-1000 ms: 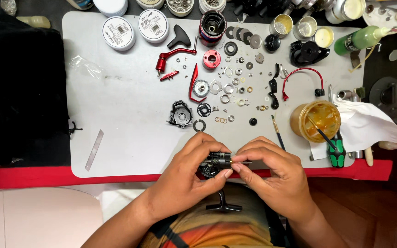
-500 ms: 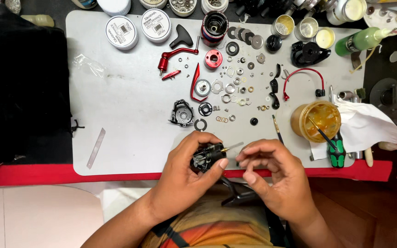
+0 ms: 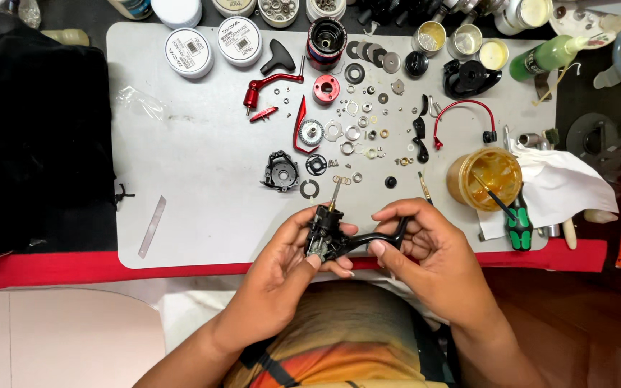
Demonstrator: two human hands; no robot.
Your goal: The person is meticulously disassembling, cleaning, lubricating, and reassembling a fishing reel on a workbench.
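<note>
A black fishing reel body (image 3: 325, 233) with a thin shaft sticking up from its top hangs over the near edge of the grey mat (image 3: 203, 179). My left hand (image 3: 282, 266) cups the body from the left and below. My right hand (image 3: 429, 248) pinches the reel's black foot stem, which points to the right. Both hands grip the same part, just above my lap.
Many small washers, gears and screws (image 3: 361, 133) lie spread on the mat beyond my hands, with red reel parts (image 3: 274, 82), a black side plate (image 3: 280, 171), round tubs (image 3: 213, 47), an amber grease jar (image 3: 484, 176), a green-handled screwdriver (image 3: 517, 223) and a white cloth (image 3: 562, 187).
The reel body has been turned in my hands: its shaft now points up and its foot stem lies to the right in my right hand's fingers.
</note>
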